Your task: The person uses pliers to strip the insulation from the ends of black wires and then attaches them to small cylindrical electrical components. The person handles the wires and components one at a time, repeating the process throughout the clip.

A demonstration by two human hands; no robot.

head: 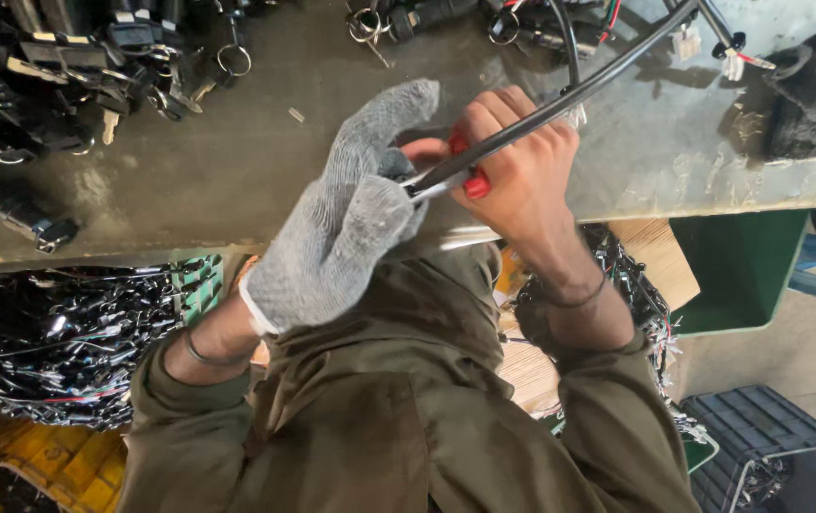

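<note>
My left hand [346, 218] wears a grey knit glove and pinches the near end of a black cable [569, 92] over the front edge of a worn metal workbench [265, 161]. My bare right hand [512, 171] is closed around a red-handled tool [474, 182] whose metal jaws meet the cable end right beside the gloved fingers. The cable runs up and to the right across the bench toward white connectors [733, 59] with coloured wires.
A heap of black lock parts with keys and rings [66, 76] fills the bench's back left. A dark glove [807, 95] lies at the right. Below the bench are bundles of wired parts [56, 342], cardboard [655, 256], a green bin [740, 271] and a dark crate [769, 446].
</note>
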